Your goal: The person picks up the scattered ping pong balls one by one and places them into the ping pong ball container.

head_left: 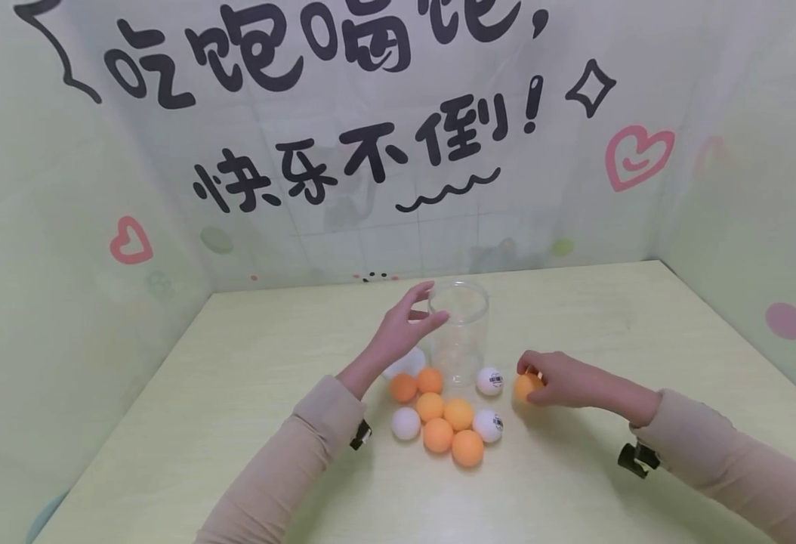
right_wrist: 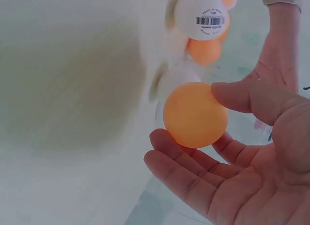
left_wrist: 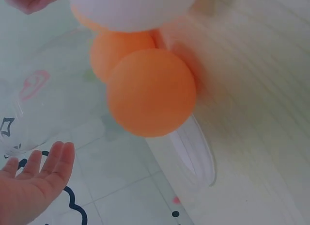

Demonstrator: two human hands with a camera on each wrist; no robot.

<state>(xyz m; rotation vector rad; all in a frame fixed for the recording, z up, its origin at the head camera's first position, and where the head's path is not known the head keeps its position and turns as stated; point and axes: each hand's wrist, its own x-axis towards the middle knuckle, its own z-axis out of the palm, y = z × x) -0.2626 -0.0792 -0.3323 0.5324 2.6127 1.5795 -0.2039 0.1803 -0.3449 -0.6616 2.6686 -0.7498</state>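
Note:
My right hand pinches an orange ping-pong ball between thumb and fingertips, to the right of the other balls. At the back stands a clear, open-topped plastic jar. My left hand is at the jar's left side, thumb and fingers spread apart close to its rim. The left wrist view shows these fingers loosely extended beside the transparent wall. In front of the jar several orange balls lie bunched with white ones; one printed white ball sits just right of the jar's base.
A clear, flat round lid lies left of the jar, partly hidden by my left wrist and the orange balls. The pale wooden table meets a printed curtain at its back and sides.

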